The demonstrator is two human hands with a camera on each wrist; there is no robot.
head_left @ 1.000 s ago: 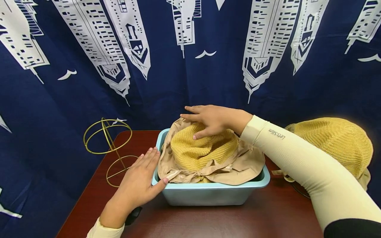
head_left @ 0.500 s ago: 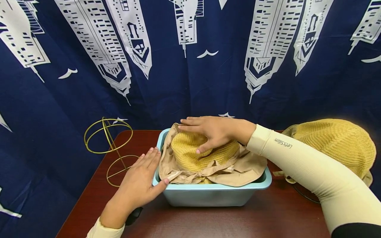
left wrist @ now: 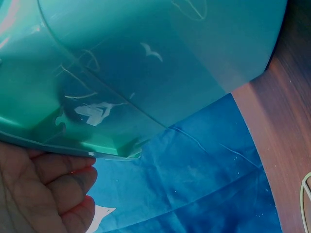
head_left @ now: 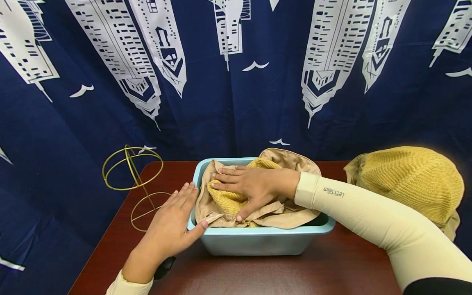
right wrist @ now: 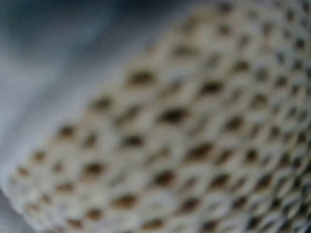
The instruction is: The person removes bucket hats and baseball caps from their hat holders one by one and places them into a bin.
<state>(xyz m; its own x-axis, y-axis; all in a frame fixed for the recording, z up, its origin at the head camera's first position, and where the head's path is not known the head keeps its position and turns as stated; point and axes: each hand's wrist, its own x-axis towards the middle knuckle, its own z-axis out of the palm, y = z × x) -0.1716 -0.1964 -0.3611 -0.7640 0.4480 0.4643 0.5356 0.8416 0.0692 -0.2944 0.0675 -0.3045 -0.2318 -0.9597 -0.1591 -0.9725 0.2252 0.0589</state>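
Note:
A light blue plastic basin (head_left: 254,242) stands on the table with a yellow knitted hat (head_left: 225,200) inside, its beige fabric brim (head_left: 295,160) and tie crumpled around it. My right hand (head_left: 254,185) presses down on the hat with fingers spread and straight. Blurred knit (right wrist: 184,136) fills the right wrist view. My left hand (head_left: 169,227) rests at the basin's left front corner, thumb on the rim and fingers along the side. From the left wrist, its fingers (left wrist: 68,182) show against the outside of the rim.
A gold wire hat stand (head_left: 134,184) is left of the basin on the dark red table (head_left: 258,278). To the right, a second yellow knitted hat (head_left: 413,184) with beige trim sits raised. A navy curtain (head_left: 206,114) with white buildings hangs behind.
My right hand has moved down onto the hat, which is flattened and sunk lower in the basin. The beige brim now sticks up at the back. My left hand stays at the rim.

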